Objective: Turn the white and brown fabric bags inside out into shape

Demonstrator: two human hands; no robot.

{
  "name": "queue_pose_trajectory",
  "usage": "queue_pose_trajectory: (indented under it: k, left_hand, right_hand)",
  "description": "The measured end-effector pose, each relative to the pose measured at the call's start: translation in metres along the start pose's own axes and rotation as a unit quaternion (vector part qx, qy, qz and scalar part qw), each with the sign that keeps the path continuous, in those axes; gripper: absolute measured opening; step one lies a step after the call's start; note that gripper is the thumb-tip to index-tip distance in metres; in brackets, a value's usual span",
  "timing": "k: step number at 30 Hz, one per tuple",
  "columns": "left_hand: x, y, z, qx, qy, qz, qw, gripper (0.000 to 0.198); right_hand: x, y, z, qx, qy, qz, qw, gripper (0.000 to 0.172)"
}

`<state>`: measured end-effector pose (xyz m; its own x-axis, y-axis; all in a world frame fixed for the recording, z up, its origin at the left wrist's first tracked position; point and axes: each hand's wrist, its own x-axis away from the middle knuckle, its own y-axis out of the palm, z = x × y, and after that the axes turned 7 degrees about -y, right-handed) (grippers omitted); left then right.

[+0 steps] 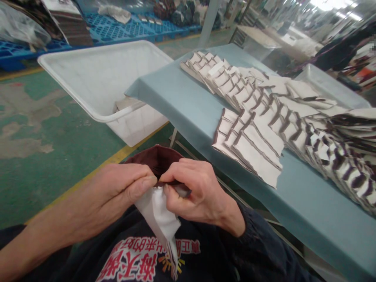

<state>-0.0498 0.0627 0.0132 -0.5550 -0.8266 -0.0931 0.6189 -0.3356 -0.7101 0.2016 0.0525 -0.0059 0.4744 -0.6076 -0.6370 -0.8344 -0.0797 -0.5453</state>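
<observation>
Both left hand (123,188) and right hand (199,192) pinch white cloth (158,217), fingers (178,171) closed; dark garment (213,252) reads 海天

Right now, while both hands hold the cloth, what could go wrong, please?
The cloth hangs free below the left hand and right hand, which pinch its upper edge; it might slip or crease. The small pile lies near the edge of the table; the right sleeve could perhaps brush it off.

Right of the cloth (157,213) stands the table (170,98) with overlapping pieces (254,147) on it, and ahead, left of the table, a tub (85,84) before a pallet (107,29).
</observation>
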Motion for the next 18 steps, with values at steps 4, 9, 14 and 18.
queue_pose_trajectory:
  k: [4, 9, 14, 18]
  left_hand:
    - [0.006, 0.011, -0.013, -0.023, 0.106, 0.018, 0.994, 0.048]
    - [0.014, 0.022, -0.026, -0.055, 0.145, 0.060, 0.986, 0.038]
    - [0.012, 0.015, -0.021, -0.006, 0.102, 0.019, 0.995, 0.029]
    - [0.008, 0.011, -0.010, -0.052, 0.124, 0.009, 0.991, 0.038]
  right_hand:
    - [0.004, 0.001, 0.000, 0.037, -0.021, 0.004, 0.999, 0.020]
    - [0.010, 0.003, 0.001, 0.031, -0.011, 0.003, 0.999, 0.019]
    - [0.008, -0.007, -0.010, 0.106, -0.067, -0.056, 0.991, 0.025]
    - [0.006, -0.017, -0.020, 0.127, -0.068, -0.143, 0.979, 0.022]
